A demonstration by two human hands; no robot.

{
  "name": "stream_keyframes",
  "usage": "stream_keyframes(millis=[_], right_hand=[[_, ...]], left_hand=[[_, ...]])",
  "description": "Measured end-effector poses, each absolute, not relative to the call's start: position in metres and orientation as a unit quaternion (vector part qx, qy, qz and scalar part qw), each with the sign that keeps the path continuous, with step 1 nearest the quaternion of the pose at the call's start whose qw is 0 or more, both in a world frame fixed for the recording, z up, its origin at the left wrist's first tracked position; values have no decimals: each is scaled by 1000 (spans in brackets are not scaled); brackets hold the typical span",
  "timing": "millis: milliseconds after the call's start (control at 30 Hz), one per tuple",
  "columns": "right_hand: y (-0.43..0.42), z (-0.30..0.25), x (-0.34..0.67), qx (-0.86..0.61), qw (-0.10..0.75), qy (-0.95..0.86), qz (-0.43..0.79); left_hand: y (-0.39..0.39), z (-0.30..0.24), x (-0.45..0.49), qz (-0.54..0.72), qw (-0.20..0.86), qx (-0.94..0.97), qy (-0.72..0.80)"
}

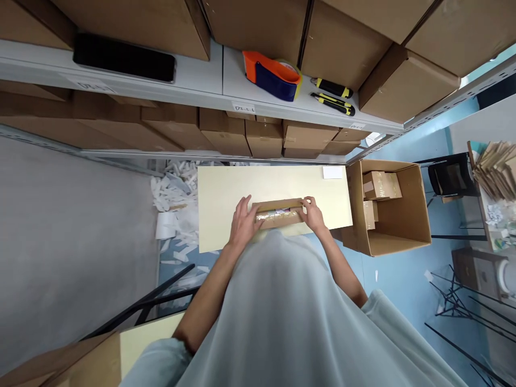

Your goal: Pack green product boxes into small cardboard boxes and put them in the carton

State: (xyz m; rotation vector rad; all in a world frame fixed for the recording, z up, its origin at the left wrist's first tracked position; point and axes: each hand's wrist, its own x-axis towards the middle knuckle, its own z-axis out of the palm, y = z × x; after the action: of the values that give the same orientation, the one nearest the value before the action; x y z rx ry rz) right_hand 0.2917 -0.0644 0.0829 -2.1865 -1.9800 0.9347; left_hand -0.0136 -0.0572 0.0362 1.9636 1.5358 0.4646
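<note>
A small, long cardboard box [282, 221] lies near the front edge of the pale yellow tabletop [226, 185]. Shiny clear tape runs along it, and a slot between its flaps shows something coloured that I cannot make out. My left hand [242, 219] grips its left end, with the fingers along the outside and the thumb over the near side. At the right end, my right hand [313, 216] pinches the corner between thumb and fingers. A white label or slip of paper [332, 172] lies at the table's far right corner.
A big open carton [403, 215] with several small boxes stands right of the table. On the shelf [229, 70] ahead are a phone [124, 57], an orange-and-blue tape dispenser [274, 77] and utility knives [334, 97]. Paper scraps [177, 188] pile up on the left.
</note>
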Motion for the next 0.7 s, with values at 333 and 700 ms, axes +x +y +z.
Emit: stream_keyframes(millis=[333, 700], right_hand=[[-55, 93, 280, -720, -41, -614, 320], [-49, 94, 256, -729, -91, -603, 310]], left_hand=[[-64, 35, -9, 108, 360, 672, 638], [-47, 43, -5, 78, 371, 663, 645]])
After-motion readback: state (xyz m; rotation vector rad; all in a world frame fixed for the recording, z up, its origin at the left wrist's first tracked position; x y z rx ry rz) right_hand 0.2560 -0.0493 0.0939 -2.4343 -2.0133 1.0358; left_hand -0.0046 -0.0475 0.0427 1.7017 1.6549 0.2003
